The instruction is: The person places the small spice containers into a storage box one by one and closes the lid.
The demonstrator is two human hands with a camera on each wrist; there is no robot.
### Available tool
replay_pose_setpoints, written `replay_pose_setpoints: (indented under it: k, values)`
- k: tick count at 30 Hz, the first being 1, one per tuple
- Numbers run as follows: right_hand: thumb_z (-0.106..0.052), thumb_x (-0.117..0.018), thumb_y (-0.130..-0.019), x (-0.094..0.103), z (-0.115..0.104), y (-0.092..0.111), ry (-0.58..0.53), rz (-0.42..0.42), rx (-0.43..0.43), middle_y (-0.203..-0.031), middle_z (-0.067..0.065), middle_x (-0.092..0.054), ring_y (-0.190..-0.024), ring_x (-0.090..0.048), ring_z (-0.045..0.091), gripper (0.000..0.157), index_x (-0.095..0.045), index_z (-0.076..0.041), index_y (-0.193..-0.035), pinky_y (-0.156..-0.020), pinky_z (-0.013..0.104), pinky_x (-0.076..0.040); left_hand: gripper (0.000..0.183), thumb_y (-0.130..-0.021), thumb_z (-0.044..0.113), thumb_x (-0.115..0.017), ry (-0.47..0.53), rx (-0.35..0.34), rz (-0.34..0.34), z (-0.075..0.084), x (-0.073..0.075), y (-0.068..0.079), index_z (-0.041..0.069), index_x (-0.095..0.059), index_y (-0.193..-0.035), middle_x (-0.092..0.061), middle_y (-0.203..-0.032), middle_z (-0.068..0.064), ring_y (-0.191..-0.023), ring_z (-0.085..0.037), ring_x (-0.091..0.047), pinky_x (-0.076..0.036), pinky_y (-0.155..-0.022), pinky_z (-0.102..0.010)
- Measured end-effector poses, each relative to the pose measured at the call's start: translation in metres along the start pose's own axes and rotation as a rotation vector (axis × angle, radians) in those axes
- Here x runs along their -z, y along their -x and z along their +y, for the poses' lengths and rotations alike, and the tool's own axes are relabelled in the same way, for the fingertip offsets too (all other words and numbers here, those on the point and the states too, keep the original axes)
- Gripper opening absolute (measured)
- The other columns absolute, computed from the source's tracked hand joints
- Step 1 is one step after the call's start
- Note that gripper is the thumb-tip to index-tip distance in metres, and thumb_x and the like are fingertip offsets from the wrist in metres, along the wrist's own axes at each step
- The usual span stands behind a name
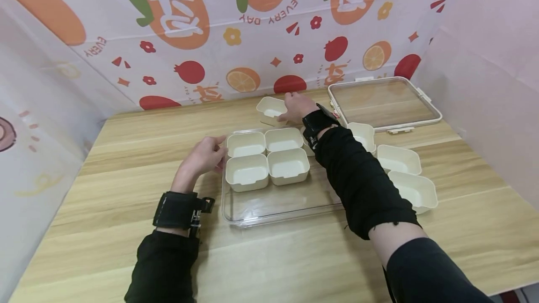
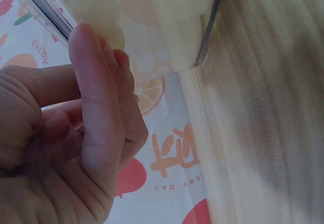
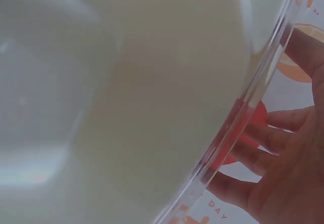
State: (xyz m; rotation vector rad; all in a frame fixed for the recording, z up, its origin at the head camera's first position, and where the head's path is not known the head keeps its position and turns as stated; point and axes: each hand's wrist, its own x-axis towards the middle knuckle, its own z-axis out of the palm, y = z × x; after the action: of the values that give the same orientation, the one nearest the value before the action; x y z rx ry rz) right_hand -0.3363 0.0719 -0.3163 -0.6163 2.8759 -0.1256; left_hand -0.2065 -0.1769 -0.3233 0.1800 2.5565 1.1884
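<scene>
My left hand (image 1: 206, 155) grips the left side of a clear plastic box (image 1: 286, 202), its fingertips right at the wall in the left wrist view. Several small cream containers stand in the back part of this box, among them a front-left container (image 1: 247, 172) and a front-right container (image 1: 288, 166). My right hand (image 1: 296, 106) reaches over the box to another cream container (image 1: 269, 105) behind it, overlapping that container's right end. In the right wrist view, the right fingers (image 3: 273, 138) are spread and fairly straight beyond a clear rim, their tips seen through it.
At the back right lies a clear lid (image 1: 383, 101) with cream clips. Loose cream containers stand right of the box: one by the lid (image 1: 363, 135), another farther right (image 1: 399, 158) and a nearer one (image 1: 414, 190). A printed cloth (image 1: 257, 50) hangs behind the wooden table (image 1: 126, 190).
</scene>
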Motion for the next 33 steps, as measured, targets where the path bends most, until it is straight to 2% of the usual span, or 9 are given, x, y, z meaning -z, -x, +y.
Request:
replay_pose_setpoints:
  k: [5,12,24,29,33]
  values:
    - [-0.049,-0.058,-0.083,-0.003,-0.003,-0.006,-0.046,0.024,-0.010,-0.130,0.018,-0.041,-0.111,-0.041,0.025,0.078,-0.029,0.004,-0.132,-0.097,0.038,-0.038,0.048,-0.094,0.004,-0.040,-0.005,0.000,0.008,-0.002,0.000,0.001,-0.008,-0.023,-0.137,-0.053,-0.076,-0.015,-0.061,-0.019,-0.057,-0.055,-0.057,-0.031]
    - [-0.045,-0.059,-0.084,-0.007,-0.007,-0.007,-0.092,-0.001,-0.001,-0.137,0.019,-0.034,-0.120,-0.035,0.025,0.080,-0.023,0.005,-0.135,-0.102,0.037,-0.033,0.048,-0.093,0.004,-0.040,0.013,-0.010,0.006,-0.004,-0.001,0.002,-0.008,-0.023,-0.137,-0.055,-0.078,-0.018,-0.063,-0.020,-0.058,-0.056,-0.059,-0.034]
    - [-0.040,-0.060,-0.084,-0.011,-0.004,-0.008,-0.107,0.000,-0.005,-0.134,0.019,-0.039,-0.115,-0.040,0.025,0.077,-0.024,0.005,-0.135,-0.099,0.037,-0.036,0.048,-0.093,0.004,-0.041,0.008,-0.010,0.013,-0.005,-0.003,-0.001,-0.008,-0.024,-0.137,-0.054,-0.079,-0.017,-0.060,-0.019,-0.058,-0.056,-0.059,-0.034]
    - [-0.040,-0.059,-0.085,-0.009,-0.006,-0.008,-0.118,-0.001,-0.014,-0.134,0.020,-0.038,-0.116,-0.038,0.025,0.077,-0.023,0.005,-0.135,-0.100,0.037,-0.035,0.048,-0.093,0.004,-0.040,0.014,-0.007,0.012,-0.004,-0.003,0.000,-0.007,-0.023,-0.137,-0.054,-0.080,-0.018,-0.061,-0.019,-0.058,-0.056,-0.059,-0.034]
    - [-0.038,-0.061,-0.084,-0.006,-0.007,-0.007,-0.117,0.000,-0.027,-0.128,0.019,-0.042,-0.111,-0.041,0.024,0.072,-0.026,0.004,-0.132,-0.098,0.038,-0.037,0.048,-0.093,0.004,-0.040,0.017,-0.011,0.013,-0.004,-0.002,0.000,-0.007,-0.023,-0.137,-0.054,-0.079,-0.018,-0.061,-0.020,-0.058,-0.056,-0.059,-0.035]
